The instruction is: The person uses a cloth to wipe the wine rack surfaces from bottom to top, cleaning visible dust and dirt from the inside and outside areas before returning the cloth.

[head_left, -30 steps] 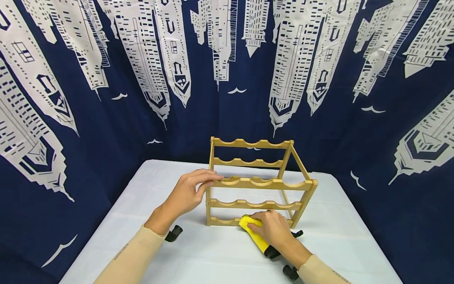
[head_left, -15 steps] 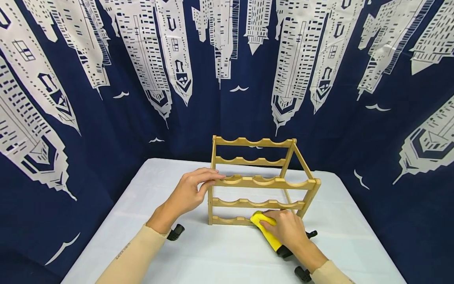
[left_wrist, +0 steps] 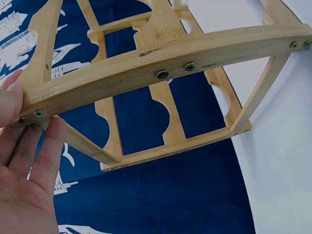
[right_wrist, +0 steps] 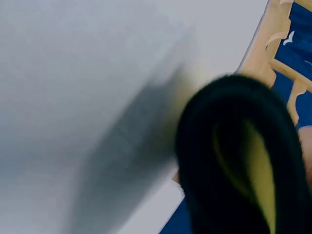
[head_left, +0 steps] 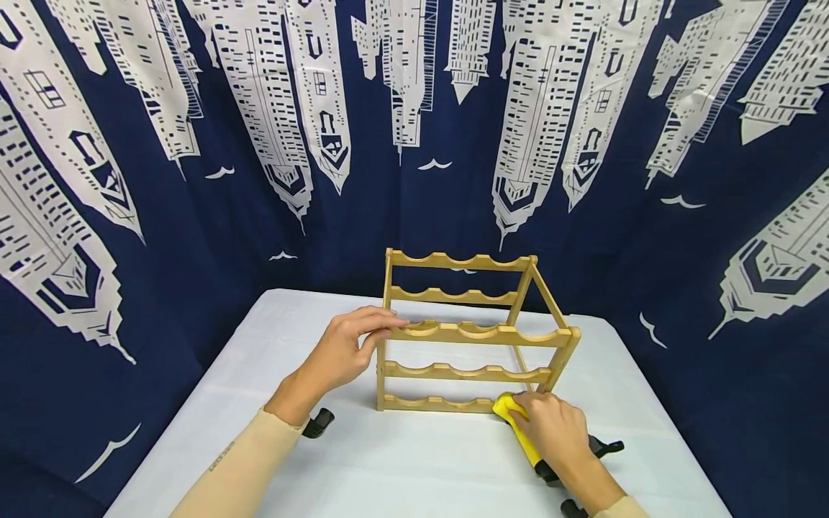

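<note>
A wooden wine rack (head_left: 476, 333) with scalloped rails stands on the table. My left hand (head_left: 343, 349) holds its upper front left corner. In the left wrist view the thumb lies over a side bar (left_wrist: 117, 80) and the fingers reach beneath it. Low at the front right, my right hand (head_left: 553, 428) grips a folded yellow cloth (head_left: 508, 406), its upper end right at the bottom front rail (head_left: 440, 404). The cloth's lower end is black; in the right wrist view this dark fuzzy edge (right_wrist: 202, 141) looms close and blurred, hiding most of the hand.
A white-covered table (head_left: 388, 467) carries the rack. Behind it hangs a dark blue curtain (head_left: 421, 208) printed with white upside-down buildings and birds. Black wrist-camera parts (head_left: 319, 423) show beside both wrists.
My right hand has slid the yellow cloth rightward along the bottom front rail, from about its middle to its right end. The left hand keeps its hold on the rack's corner.
</note>
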The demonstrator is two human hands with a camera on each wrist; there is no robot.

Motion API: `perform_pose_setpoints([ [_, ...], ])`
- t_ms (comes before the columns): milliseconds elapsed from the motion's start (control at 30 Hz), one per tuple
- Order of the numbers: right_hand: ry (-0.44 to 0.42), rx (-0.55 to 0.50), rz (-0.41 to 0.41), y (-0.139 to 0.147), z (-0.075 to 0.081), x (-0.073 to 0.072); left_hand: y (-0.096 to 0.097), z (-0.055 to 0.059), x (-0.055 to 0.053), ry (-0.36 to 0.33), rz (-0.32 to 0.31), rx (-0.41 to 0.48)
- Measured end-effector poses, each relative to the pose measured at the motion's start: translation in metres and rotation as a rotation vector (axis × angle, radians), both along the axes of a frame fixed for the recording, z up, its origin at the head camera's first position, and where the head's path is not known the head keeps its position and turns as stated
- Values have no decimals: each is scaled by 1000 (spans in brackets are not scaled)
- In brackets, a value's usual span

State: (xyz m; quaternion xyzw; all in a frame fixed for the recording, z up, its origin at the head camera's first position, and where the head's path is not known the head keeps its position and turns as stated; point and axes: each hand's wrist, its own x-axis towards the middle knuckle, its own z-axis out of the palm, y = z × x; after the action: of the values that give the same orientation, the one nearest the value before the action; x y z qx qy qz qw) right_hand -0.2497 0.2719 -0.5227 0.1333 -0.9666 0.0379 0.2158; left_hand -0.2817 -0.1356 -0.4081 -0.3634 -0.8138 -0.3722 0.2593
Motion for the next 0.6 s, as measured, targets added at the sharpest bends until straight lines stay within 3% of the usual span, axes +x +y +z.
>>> perform_pose_setpoints([
  [100, 31, 25, -44, 1, 3, 2, 0, 2, -1, 3, 2, -14],
  [200, -16, -13, -86, 0, 8, 1, 0, 0, -1, 14, 7, -5],
  [400, -196, -240, -83, -14, 11, -9, 2, 0, -2, 43, 3, 16],
  [600, -190, -392, -16, -31, 7, -12, 3, -3, -2, 54, -9, 28],
])
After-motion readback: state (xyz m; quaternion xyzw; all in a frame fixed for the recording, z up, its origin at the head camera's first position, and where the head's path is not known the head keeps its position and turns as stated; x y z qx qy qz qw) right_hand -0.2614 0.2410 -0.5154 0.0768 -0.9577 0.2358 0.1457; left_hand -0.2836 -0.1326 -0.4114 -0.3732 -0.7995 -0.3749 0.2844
